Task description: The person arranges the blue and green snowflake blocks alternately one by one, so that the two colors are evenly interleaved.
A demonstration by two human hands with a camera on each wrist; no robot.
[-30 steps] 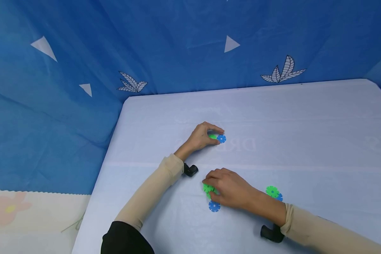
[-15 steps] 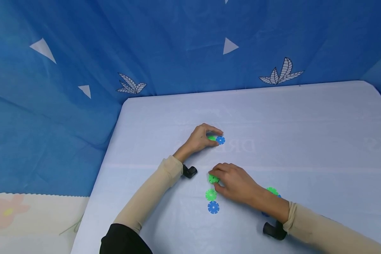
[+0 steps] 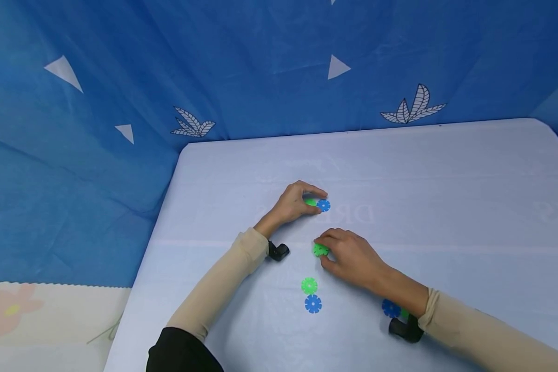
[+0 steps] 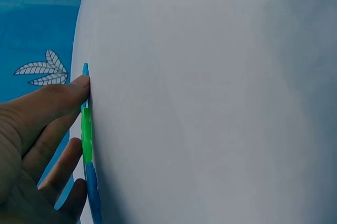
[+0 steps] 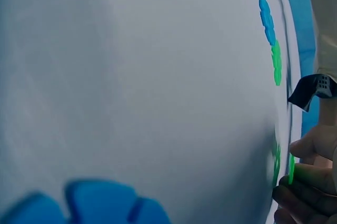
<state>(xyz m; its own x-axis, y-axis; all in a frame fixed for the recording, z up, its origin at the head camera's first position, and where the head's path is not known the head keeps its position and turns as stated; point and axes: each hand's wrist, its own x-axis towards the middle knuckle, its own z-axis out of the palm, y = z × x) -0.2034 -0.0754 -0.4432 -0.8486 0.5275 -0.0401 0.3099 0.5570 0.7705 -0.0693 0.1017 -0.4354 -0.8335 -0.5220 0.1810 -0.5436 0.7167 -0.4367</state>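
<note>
My left hand (image 3: 292, 201) reaches over the table's middle, thumb and a finger pinching the edges of a blue notched plastic disc (image 3: 323, 205). A green notched disc (image 3: 310, 202) lies beside it, under the hand. Edge-on in the left wrist view, a second blue disc (image 4: 93, 192) ends the row. Nearer to me, the right hand (image 3: 353, 258) pinches a loose green disc (image 3: 321, 250), held just off the table in the right wrist view. In front of this hand lie another green disc (image 3: 309, 285) and a blue disc (image 3: 313, 304), edge to edge.
A further blue disc (image 3: 391, 308) and a green disc (image 3: 404, 313) lie under my right forearm, partly hidden. Black wrist cameras hang below both cuffs. The white cloth-covered table (image 3: 446, 181) meets a blue curtain (image 3: 269, 67) at its back edge.
My right hand has drawn one green disc away from the green and blue pair, moving it farther up the table and slightly right. The left hand keeps its place.
</note>
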